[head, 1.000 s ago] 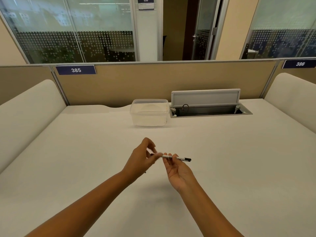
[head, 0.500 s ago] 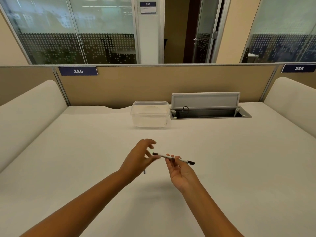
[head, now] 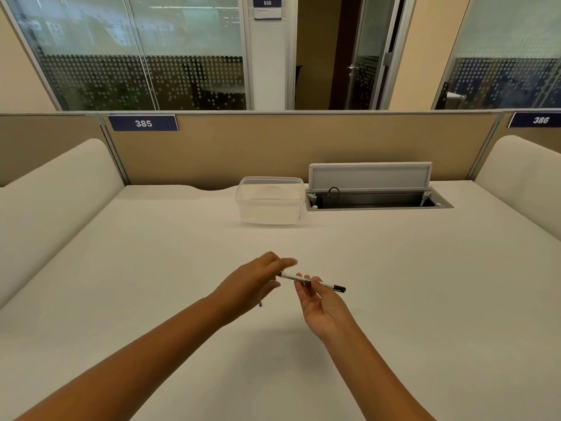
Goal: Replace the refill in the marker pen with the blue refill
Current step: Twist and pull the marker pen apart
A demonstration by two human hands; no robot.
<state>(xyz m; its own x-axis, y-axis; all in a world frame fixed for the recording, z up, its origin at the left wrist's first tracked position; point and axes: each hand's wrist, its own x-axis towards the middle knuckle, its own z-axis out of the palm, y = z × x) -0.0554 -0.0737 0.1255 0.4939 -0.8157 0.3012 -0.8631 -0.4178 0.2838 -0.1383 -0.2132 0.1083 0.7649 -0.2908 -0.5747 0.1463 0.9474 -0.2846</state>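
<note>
Right hand [head: 323, 302] palm-up, fingertips pinching the pen [head: 312, 281] about mid-barrel; pen lies roughly level above the surface [head: 425, 299], black tip pointing away to the right, other end toward the left hand [head: 252, 284]. Left hand blurred, fingers loosely spread and grasping nothing; its fingertips sit just beside the pen's near end, contact not resolvable. A small dark sliver [head: 260, 304] shows under the left hand on the surface; could be part of a refill, too little visible to say. No blue refill identifiable anywhere. Progress, as judged: early. Pen looks assembled, barrel intact, no old refill seen pulled out; opening the pen, removing the old refill, inserting the blue one and closing all appear left to do. Containers: one clear plastic tub [head: 270, 200] well beyond both hands, lid on, nothing discernible inside. Beyond the right hand, beside the tub, a cable tray [head: 376, 202] recessed in the surface with flap raised; only a dark cable loop visible in it.
</note>
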